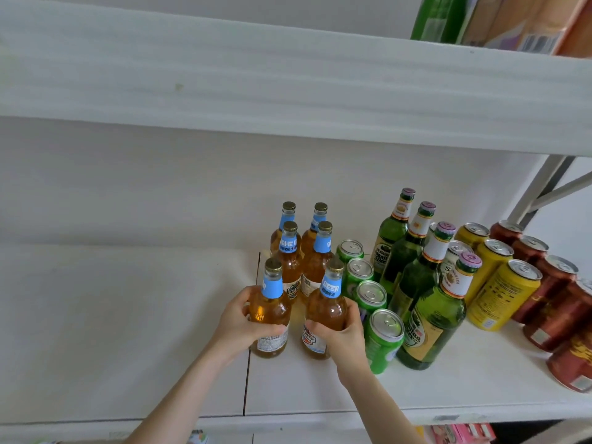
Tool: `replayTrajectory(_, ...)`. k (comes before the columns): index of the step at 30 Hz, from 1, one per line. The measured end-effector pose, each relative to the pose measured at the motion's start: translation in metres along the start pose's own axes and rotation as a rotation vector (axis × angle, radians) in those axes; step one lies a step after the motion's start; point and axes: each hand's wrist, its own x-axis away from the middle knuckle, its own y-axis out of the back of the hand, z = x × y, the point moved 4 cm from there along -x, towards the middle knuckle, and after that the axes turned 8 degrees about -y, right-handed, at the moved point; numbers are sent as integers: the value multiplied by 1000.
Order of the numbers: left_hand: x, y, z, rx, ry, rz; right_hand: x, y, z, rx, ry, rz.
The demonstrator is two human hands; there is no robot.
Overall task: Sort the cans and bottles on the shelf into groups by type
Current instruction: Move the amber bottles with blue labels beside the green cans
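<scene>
On the white shelf (128, 331) stand several clear amber bottles with blue neck labels, in two columns. My left hand (238, 322) grips the front left amber bottle (270, 315). My right hand (344, 331) grips the front right amber bottle (326, 310). Both bottles stand upright on the shelf. Right of them runs a row of green cans (382, 341), then a row of green bottles (432, 322), then yellow cans (504, 294), then red-brown cans (557, 315) at the far right.
The upper shelf board (288, 91) hangs low over the bottles, with packages (512, 20) on it at top right. A grey shelf post (538, 190) stands at the back right. A seam (250, 347) splits the shelf; pink packages (461, 432) show below.
</scene>
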Motion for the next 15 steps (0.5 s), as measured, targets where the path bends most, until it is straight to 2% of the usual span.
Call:
replayTrajectory(7, 3, -1, 8, 43, -14, 16, 1, 4, -5, 13, 13, 56)
replayTrajectory(12, 16, 7, 27, 81, 26, 19, 14, 14, -15, 43, 54, 45)
replayTrajectory(15, 30, 11, 50, 53, 40, -32, 23, 20, -27, 79, 109, 14)
